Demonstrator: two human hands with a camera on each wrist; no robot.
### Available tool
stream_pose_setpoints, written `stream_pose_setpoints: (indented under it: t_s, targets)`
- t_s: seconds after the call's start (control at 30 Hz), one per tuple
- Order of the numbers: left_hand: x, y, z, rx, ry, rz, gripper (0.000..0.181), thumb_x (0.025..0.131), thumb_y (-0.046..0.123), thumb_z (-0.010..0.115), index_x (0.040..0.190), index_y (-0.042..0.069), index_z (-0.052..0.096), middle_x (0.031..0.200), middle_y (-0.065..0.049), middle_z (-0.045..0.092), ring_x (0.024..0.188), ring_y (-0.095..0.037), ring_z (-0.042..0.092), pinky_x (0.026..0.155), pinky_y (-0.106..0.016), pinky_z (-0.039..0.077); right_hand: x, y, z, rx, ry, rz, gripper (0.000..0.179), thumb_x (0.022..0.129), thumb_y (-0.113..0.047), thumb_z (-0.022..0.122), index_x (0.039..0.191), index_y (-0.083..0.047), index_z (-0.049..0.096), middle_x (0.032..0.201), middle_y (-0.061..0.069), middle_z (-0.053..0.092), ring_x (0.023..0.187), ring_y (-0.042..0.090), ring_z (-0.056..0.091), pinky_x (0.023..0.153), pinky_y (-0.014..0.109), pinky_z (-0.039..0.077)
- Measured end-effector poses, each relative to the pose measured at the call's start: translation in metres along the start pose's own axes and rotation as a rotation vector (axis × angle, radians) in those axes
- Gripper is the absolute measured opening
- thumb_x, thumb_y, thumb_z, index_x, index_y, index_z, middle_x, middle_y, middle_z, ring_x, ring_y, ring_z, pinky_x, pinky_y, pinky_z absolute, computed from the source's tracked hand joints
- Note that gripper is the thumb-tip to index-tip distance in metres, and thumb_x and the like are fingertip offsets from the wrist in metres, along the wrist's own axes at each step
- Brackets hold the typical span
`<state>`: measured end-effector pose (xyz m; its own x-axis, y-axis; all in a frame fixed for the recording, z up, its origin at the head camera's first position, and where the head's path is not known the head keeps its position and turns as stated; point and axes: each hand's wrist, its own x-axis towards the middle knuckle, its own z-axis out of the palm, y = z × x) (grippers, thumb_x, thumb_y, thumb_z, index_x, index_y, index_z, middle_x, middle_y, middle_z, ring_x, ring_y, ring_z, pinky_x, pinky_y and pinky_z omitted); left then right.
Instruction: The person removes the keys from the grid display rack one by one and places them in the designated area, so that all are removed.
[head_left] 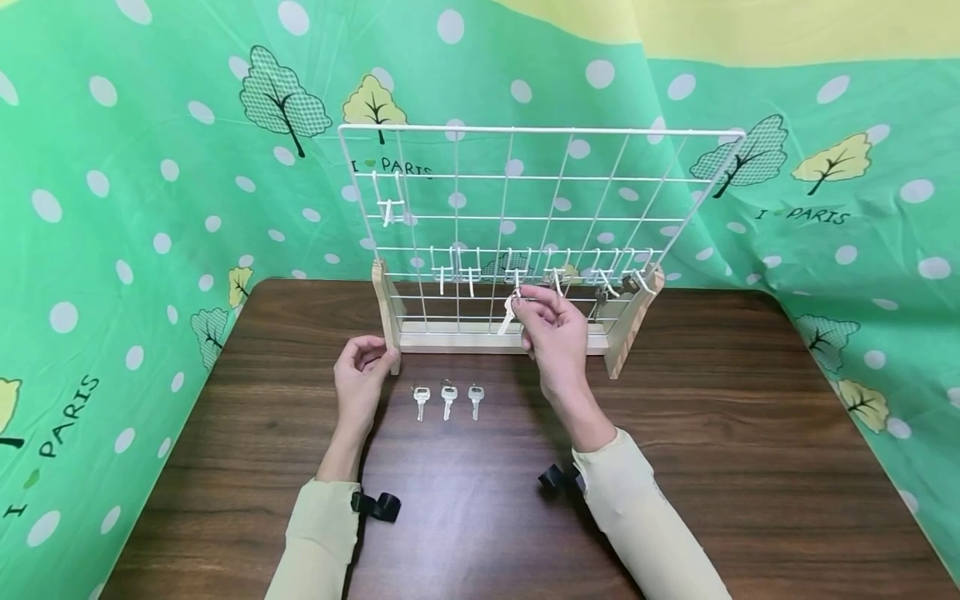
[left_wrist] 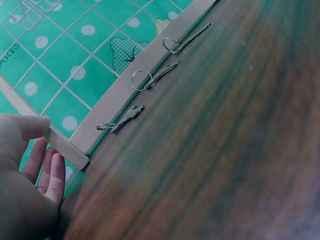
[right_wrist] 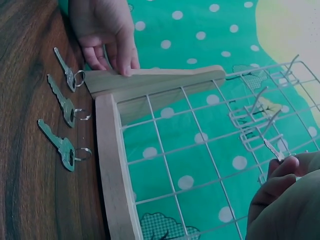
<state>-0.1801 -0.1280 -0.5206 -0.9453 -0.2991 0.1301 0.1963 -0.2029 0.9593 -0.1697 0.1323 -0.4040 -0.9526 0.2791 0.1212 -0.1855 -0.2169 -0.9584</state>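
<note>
A white wire grid rack (head_left: pixel 542 131) stands in a wooden base on the table. My left hand (head_left: pixel 362 375) holds the base's left side leg (head_left: pixel 386 300), its thumb against the front edge and the fingers behind. With thumb and fingertips, my right hand (head_left: pixel 557 333) pinches a silver key (head_left: pixel 507 317) just below a white hook (head_left: pixel 517 277) in the grid's lower row. The fingers cover its ring end, so I cannot tell whether the ring touches the hook. Three keys with rings lie in a row before the base: left key (head_left: pixel 422 403), middle key (head_left: pixel 448 402), right key (head_left: pixel 476 402).
Keys (head_left: pixel 602 297) hang on hooks toward the right end of the lower row. Another white hook (head_left: pixel 388 210) hangs higher at the upper left. Behind the brown wooden table (head_left: pixel 720 467) is a green dotted cloth (head_left: pixel 165 208).
</note>
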Motion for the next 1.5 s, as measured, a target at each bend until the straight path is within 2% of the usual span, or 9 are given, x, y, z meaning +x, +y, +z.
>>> stream_pose_setpoints:
  t_s: [0.1,0.3,0.6,1.0,1.33,1.5]
  targets:
    - [0.0,0.0,0.0,-0.004,-0.001,0.001,0.024,0.091,-0.02,0.077,0.11,-0.014,0.064,0.098,0.004,0.071,0.092,-0.009,0.07,0.084,-0.017,0.06,0.001,0.0,-0.003,-0.017,-0.01,0.012,0.013,0.1,0.004,0.075,0.11,-0.001,0.08,0.081,-0.007,0.077,0.048,0.004,0.047,0.043,0.016,0.032]
    - [0.0,0.0,0.0,-0.009,-0.004,0.009,0.024,0.09,-0.021,0.076,0.109,-0.015,0.063,0.098,0.004,0.071,0.092,-0.009,0.07,0.084,-0.017,0.06,0.0,-0.003,-0.006,-0.027,-0.029,0.006,0.022,0.101,0.004,0.074,0.095,-0.017,0.079,0.079,-0.006,0.073,0.049,0.005,0.045,0.044,0.016,0.031]
    - [-0.001,0.0,0.001,-0.008,0.002,0.008,0.024,0.09,-0.021,0.076,0.11,-0.015,0.063,0.097,0.004,0.071,0.091,-0.009,0.07,0.084,-0.017,0.06,-0.003,-0.005,-0.007,-0.023,-0.036,0.002,0.024,0.101,0.004,0.073,0.091,-0.018,0.076,0.076,-0.005,0.069,0.049,0.005,0.045,0.044,0.017,0.031]
    - [-0.001,0.001,0.001,-0.006,0.007,0.0,0.024,0.09,-0.021,0.076,0.109,-0.014,0.064,0.096,0.004,0.071,0.091,-0.009,0.07,0.083,-0.017,0.059,-0.006,-0.007,-0.007,-0.035,0.0,-0.085,0.023,0.097,0.004,0.078,0.087,-0.017,0.079,0.07,-0.006,0.069,0.048,0.004,0.043,0.043,0.016,0.029]
    - [-0.001,0.003,0.002,-0.007,-0.001,-0.003,0.028,0.09,-0.021,0.076,0.113,-0.02,0.06,0.097,0.005,0.071,0.092,-0.009,0.07,0.083,-0.017,0.059,-0.006,-0.011,-0.007,-0.042,0.015,-0.099,0.022,0.096,0.004,0.08,0.086,-0.016,0.081,0.068,-0.006,0.068,0.05,0.003,0.042,0.046,0.016,0.033]
    - [0.0,0.003,0.002,-0.007,0.004,-0.009,0.026,0.09,-0.022,0.076,0.111,-0.017,0.062,0.097,0.004,0.071,0.092,-0.009,0.07,0.083,-0.017,0.059,-0.009,-0.014,-0.007,-0.039,0.0,-0.084,0.023,0.096,0.004,0.079,0.087,-0.017,0.081,0.069,-0.007,0.067,0.05,0.004,0.042,0.046,0.016,0.032]
